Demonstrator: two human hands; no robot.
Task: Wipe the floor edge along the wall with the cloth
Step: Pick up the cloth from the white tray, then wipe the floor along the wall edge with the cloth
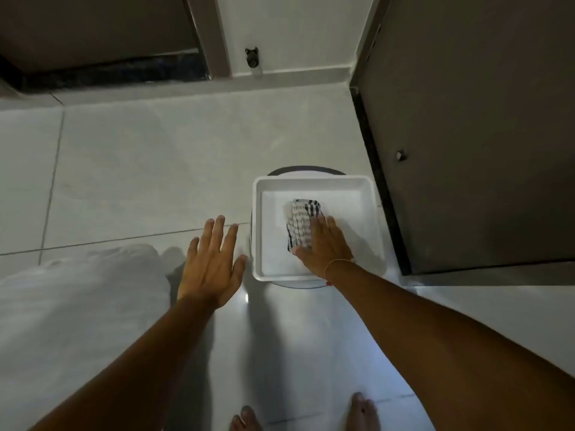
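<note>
A folded checked cloth (301, 221), white with dark stripes, lies inside a white square tray (314, 181). The tray rests on top of a round dark-rimmed bucket (306, 169). My right hand (325, 247) lies flat on the near end of the cloth, fingers together and pressing down on it. My left hand (214, 262) hovers open with fingers spread, just left of the tray's left rim, holding nothing. The floor edge along the wall (280, 80) runs across the top, beyond the tray.
A dark wooden door (473, 119) with a small knob stands at the right, close to the tray. A door frame (211, 35) and a dark threshold are at the upper left. White fabric (81, 290) covers my left knee. My bare toes (362, 412) show at the bottom.
</note>
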